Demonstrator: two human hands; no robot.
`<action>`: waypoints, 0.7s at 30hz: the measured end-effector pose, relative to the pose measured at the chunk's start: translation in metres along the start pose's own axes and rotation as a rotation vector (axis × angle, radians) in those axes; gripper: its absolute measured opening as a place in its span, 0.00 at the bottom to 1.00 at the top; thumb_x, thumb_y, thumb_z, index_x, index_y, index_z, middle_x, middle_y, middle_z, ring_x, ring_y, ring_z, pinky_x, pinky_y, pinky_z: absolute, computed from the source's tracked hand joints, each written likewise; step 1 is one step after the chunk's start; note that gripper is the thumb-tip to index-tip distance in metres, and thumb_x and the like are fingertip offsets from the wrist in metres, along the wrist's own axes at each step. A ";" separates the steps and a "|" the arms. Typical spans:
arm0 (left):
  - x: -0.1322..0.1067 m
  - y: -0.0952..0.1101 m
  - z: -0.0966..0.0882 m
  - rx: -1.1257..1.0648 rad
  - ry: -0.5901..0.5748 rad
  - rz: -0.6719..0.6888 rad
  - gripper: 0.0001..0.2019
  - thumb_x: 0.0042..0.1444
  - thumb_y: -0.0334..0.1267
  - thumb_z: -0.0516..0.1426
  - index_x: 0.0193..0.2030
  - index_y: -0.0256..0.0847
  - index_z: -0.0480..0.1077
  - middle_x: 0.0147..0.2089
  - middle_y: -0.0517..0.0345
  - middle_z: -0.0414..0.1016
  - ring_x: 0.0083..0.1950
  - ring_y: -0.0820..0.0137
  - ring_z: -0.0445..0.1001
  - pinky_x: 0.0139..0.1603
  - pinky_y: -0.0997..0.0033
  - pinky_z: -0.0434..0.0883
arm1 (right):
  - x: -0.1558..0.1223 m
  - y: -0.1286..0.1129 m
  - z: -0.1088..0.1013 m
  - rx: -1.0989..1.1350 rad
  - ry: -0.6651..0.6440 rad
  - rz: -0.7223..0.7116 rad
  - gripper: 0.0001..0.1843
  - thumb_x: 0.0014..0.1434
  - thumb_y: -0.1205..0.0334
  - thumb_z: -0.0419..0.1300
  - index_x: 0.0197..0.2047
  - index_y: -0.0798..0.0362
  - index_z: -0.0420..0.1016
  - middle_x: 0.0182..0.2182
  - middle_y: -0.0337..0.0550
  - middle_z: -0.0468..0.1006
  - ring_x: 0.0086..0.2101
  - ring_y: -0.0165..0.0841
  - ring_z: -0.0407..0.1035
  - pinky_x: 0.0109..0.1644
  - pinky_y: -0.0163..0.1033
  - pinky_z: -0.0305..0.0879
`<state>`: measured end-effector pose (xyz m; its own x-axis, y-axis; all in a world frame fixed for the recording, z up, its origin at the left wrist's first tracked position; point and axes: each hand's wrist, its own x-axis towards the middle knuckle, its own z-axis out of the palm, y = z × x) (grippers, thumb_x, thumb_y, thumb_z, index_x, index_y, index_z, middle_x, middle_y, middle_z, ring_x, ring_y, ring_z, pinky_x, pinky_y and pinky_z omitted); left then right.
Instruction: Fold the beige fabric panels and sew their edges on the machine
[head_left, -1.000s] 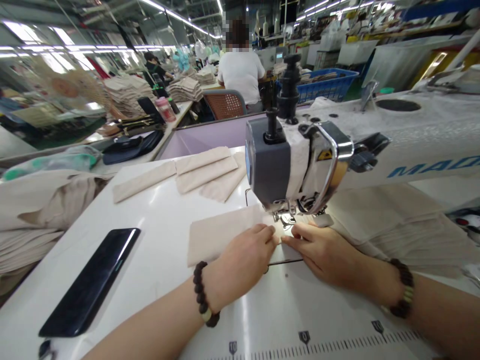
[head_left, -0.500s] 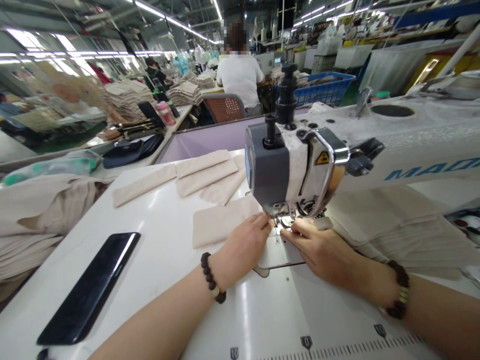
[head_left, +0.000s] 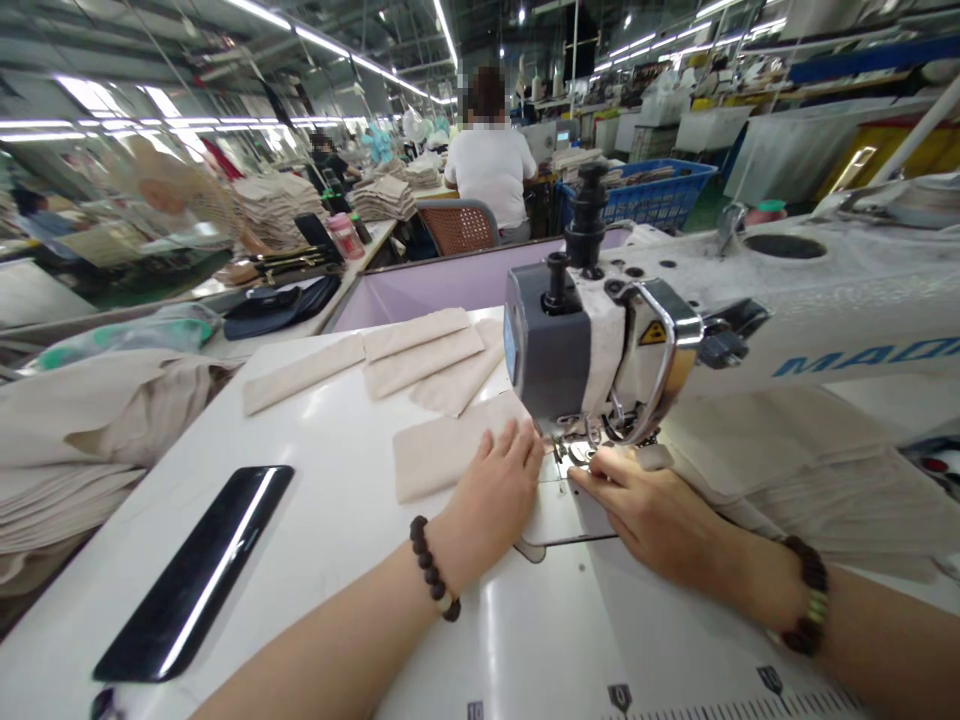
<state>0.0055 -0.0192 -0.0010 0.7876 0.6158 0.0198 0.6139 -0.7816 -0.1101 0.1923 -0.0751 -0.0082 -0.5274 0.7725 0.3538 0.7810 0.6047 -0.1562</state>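
Note:
My left hand (head_left: 491,500) lies flat, fingers stretched out over the right end of a beige fabric piece (head_left: 431,460), just left of the needle area. My right hand (head_left: 645,505) is at the front right of the presser foot (head_left: 574,452), its fingers drawn together on the metal needle plate (head_left: 566,515). What those fingers hold, if anything, is hidden. The sewing machine's head (head_left: 555,345) stands right above both hands, its lamp lighting the stitching spot. Several folded beige fabric pieces (head_left: 424,360) lie farther back on the white table (head_left: 315,540).
A black phone (head_left: 199,570) lies at the left. Stacked beige fabric (head_left: 780,450) sits under the machine arm (head_left: 840,290), and more fabric (head_left: 90,420) is heaped on the far left. A person in a white shirt (head_left: 491,175) sits ahead, near a blue basket (head_left: 649,195).
My left hand's fingers have spread and flattened onto the fabric piece, away from the needle. My right hand stays beside the presser foot. The camera view has shifted slightly.

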 end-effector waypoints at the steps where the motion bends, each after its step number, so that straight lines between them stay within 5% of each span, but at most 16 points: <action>1: -0.002 0.000 -0.001 0.039 -0.013 -0.079 0.17 0.59 0.23 0.46 0.54 0.28 0.59 0.56 0.35 0.61 0.58 0.54 0.61 0.54 0.50 0.64 | 0.000 0.000 0.000 -0.003 -0.001 -0.002 0.18 0.52 0.79 0.47 0.43 0.61 0.69 0.33 0.48 0.68 0.31 0.35 0.61 0.34 0.37 0.58; 6: -0.020 -0.032 -0.033 0.015 -0.053 -0.278 0.25 0.54 0.18 0.41 0.60 0.26 0.52 0.44 0.40 0.70 0.44 0.63 0.72 0.42 0.64 0.70 | 0.001 0.000 -0.001 -0.006 -0.029 -0.010 0.18 0.51 0.79 0.47 0.44 0.62 0.69 0.33 0.49 0.68 0.30 0.34 0.61 0.34 0.37 0.58; 9: -0.036 -0.062 -0.069 -0.244 0.079 -0.497 0.27 0.56 0.25 0.43 0.64 0.33 0.49 0.39 0.48 0.73 0.40 0.62 0.73 0.42 0.61 0.70 | 0.001 0.000 -0.002 0.014 -0.043 -0.002 0.18 0.51 0.79 0.48 0.44 0.61 0.69 0.33 0.48 0.68 0.31 0.34 0.62 0.36 0.37 0.58; 11: -0.045 -0.072 -0.083 -0.642 0.168 -0.436 0.25 0.57 0.32 0.46 0.63 0.38 0.52 0.43 0.50 0.72 0.45 0.61 0.72 0.46 0.61 0.70 | 0.000 0.001 -0.002 0.023 -0.056 0.001 0.19 0.51 0.80 0.48 0.45 0.61 0.68 0.34 0.48 0.68 0.32 0.34 0.62 0.37 0.37 0.59; 13: -0.052 -0.073 -0.079 -1.029 0.171 -0.404 0.26 0.58 0.36 0.46 0.64 0.37 0.50 0.45 0.50 0.72 0.46 0.62 0.72 0.46 0.60 0.71 | -0.001 0.001 -0.002 0.025 -0.065 0.001 0.18 0.52 0.80 0.48 0.45 0.61 0.68 0.34 0.49 0.68 0.32 0.34 0.62 0.37 0.38 0.59; 15: -0.058 -0.066 -0.060 -1.183 0.132 -0.459 0.28 0.58 0.38 0.45 0.64 0.32 0.44 0.46 0.45 0.71 0.45 0.62 0.73 0.45 0.58 0.72 | -0.001 0.002 -0.001 0.024 -0.068 0.002 0.17 0.52 0.79 0.49 0.45 0.61 0.69 0.34 0.49 0.68 0.31 0.34 0.62 0.37 0.38 0.58; 18: -0.067 -0.044 -0.029 -0.788 0.179 -0.483 0.27 0.56 0.35 0.48 0.62 0.30 0.48 0.57 0.36 0.61 0.53 0.57 0.67 0.50 0.51 0.68 | -0.001 0.002 0.000 0.009 -0.073 0.005 0.18 0.52 0.79 0.49 0.46 0.61 0.68 0.34 0.48 0.68 0.31 0.34 0.62 0.37 0.38 0.58; 21: -0.068 -0.013 -0.020 -0.275 0.187 -0.207 0.19 0.56 0.27 0.47 0.55 0.32 0.59 0.60 0.38 0.58 0.58 0.55 0.60 0.56 0.48 0.62 | 0.000 0.003 0.002 0.010 -0.087 0.000 0.20 0.51 0.80 0.49 0.46 0.62 0.68 0.35 0.48 0.68 0.33 0.35 0.62 0.39 0.39 0.59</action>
<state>-0.0551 -0.0529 0.0186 0.6260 0.7544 0.1975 0.7320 -0.6558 0.1850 0.1940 -0.0733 -0.0102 -0.5552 0.7859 0.2722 0.7777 0.6066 -0.1650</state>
